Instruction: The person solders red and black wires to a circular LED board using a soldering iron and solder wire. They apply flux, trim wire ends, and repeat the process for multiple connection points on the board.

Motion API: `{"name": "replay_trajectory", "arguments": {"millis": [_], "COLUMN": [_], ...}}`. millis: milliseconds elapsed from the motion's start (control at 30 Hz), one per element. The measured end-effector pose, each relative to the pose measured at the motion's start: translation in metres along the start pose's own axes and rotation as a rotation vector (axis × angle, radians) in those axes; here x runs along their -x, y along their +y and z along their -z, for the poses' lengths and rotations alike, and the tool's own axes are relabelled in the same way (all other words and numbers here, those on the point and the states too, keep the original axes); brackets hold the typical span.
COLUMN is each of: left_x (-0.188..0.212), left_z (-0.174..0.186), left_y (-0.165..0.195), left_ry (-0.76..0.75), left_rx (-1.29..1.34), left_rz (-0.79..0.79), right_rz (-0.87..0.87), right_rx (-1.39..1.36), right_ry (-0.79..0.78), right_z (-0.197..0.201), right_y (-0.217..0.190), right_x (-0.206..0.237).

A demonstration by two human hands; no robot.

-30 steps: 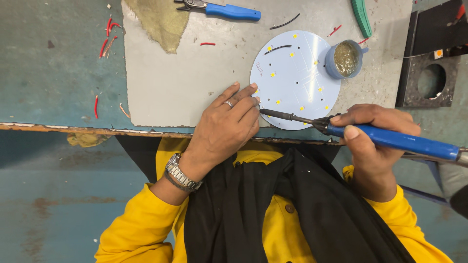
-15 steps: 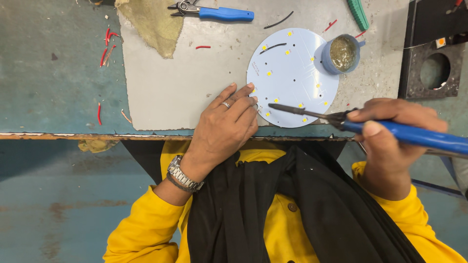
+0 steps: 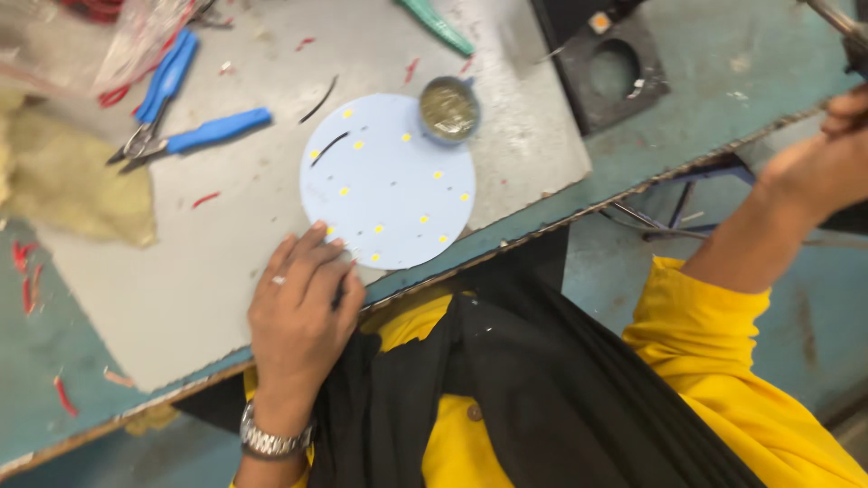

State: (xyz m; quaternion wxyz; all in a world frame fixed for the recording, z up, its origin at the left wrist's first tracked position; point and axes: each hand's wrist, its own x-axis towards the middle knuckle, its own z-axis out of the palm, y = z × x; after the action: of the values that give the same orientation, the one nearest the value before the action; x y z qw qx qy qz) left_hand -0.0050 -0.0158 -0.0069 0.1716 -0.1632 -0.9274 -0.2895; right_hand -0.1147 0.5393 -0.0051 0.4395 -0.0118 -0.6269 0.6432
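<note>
left hand (image 3: pixel 303 303) lies flat on the grey surface (image 3: pixel 181 289), fingertips touching the round white led board's (image 3: pixel 387 181) near edge; right hand (image 3: pixel 827 163) is up off the bench, well apart, gripping a tool, mostly out of frame; small tin (image 3: pixel 449 108) touches the board's far rim.

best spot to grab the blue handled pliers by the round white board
Take the blue-handled pliers by the two blue handles, coming from above. The handles splay up and to the right with bare mat around them, while the small metal jaws point down-left toward the yellow cloth. The left hand, resting at the round board, is nearest.
</note>
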Motion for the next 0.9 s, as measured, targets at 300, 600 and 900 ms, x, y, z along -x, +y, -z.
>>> {"name": "replay_trajectory", "arguments": {"millis": [300,600,900], "left_x": [0.000,0.027,0.044], "left_z": [0.016,0.024,0.012], "left_y": [-0.008,0.002,0.003], "left_ry": [-0.092,0.265,0.298], "left_rx": [0.241,0.234,0.266], "left_rz": [0.177,0.310,0.329], "right_rz": [0.020,-0.955,0.636], "right_rx": [0.157,-0.495,0.136], "right_ry": [-0.056,-0.387,-1.750], "right_z": [-0.062,-0.134,-0.306], "right_y": [0.038,-0.029,-0.103], "right_x": [-0.013,0.132,0.209]}}
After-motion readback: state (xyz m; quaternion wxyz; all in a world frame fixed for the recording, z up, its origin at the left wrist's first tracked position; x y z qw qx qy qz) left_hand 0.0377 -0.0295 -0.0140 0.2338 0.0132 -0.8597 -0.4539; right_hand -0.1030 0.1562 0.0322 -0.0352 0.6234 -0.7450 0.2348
